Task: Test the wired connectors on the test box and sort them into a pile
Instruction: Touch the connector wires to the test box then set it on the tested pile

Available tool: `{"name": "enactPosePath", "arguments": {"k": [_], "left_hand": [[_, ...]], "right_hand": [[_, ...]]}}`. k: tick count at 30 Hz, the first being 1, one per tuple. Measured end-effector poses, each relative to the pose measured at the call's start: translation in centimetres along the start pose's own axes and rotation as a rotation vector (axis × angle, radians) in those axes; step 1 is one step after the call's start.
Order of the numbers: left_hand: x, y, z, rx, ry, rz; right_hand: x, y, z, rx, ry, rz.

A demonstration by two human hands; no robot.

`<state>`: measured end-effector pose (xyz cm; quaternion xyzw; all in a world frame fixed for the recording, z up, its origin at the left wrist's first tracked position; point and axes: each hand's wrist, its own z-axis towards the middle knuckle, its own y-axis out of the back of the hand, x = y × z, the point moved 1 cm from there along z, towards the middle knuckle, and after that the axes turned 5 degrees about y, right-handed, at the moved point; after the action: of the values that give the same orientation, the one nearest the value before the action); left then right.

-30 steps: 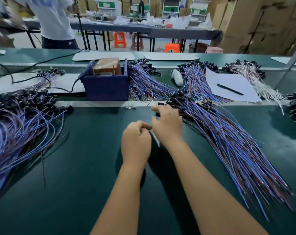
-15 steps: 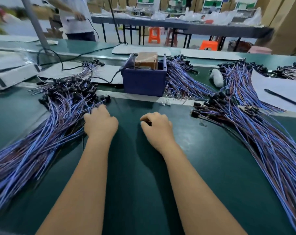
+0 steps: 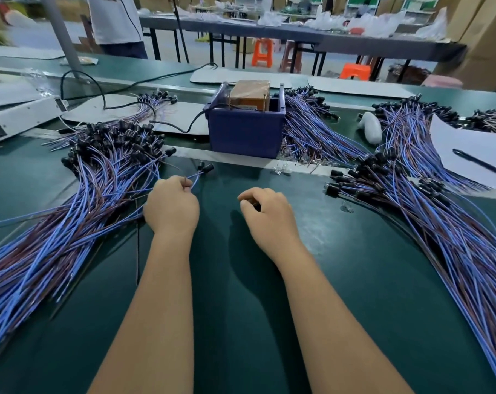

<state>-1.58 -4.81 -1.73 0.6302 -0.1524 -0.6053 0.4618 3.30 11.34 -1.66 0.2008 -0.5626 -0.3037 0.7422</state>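
Since half a second ago, left hand [image 3: 171,207] has drawn back from the left pile [image 3: 70,217] with a wired connector [image 3: 199,173] pinched in its curled fingers [image 3: 181,184]; right hand [image 3: 265,213] has stayed at mid-tabletop. Held connector: long axis running from the left hand up and to the right, black plug ends toward the test box [image 3: 245,129], near it but not touching, blue and brown leads trailing back under the hand. Right hand: fingers curled, knuckles up; whether they hold anything cannot be told. Left pile: plug ends away from the person, wires fanning toward the near-left edge of the green tabletop [image 3: 249,308]. Right pile [image 3: 429,223]: plug ends toward the centre, wires running to the near right. Further bundles lie just beside the box on its right; a black cable [image 3: 184,129] reaches the box from the left. White paper [image 3: 474,149] with a pen [image 3: 480,163] lies far right; a white unit [image 3: 22,116] far left.
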Motion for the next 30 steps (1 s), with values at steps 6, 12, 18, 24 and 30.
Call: {"name": "enactPosePath", "arguments": {"k": [6,12,18,24,30], "left_hand": [[-0.5,-0.3,-0.5,0.213,-0.241,-0.033],[-1.0,-0.1,-1.2,0.273,-0.212,-0.277],[-0.4,0.4,-0.5,-0.105,-0.09,-0.338],[-0.6,1.5,-1.3,-0.395,-0.122,-0.427],[-3.8,0.4,-3.5,0.227,-0.35,-0.733]], "right_hand": [[0.3,0.1,-0.3,-0.074,0.117,-0.129],[0.2,-0.4,-0.1,0.042,0.175,-0.495],[0.1,-0.2,0.0,-0.042,0.105,-0.538],[0.3,0.7,-0.2,-0.103,0.025,-0.394],[0.1,2.0,-0.2,-0.387,0.015,-0.283]]}}
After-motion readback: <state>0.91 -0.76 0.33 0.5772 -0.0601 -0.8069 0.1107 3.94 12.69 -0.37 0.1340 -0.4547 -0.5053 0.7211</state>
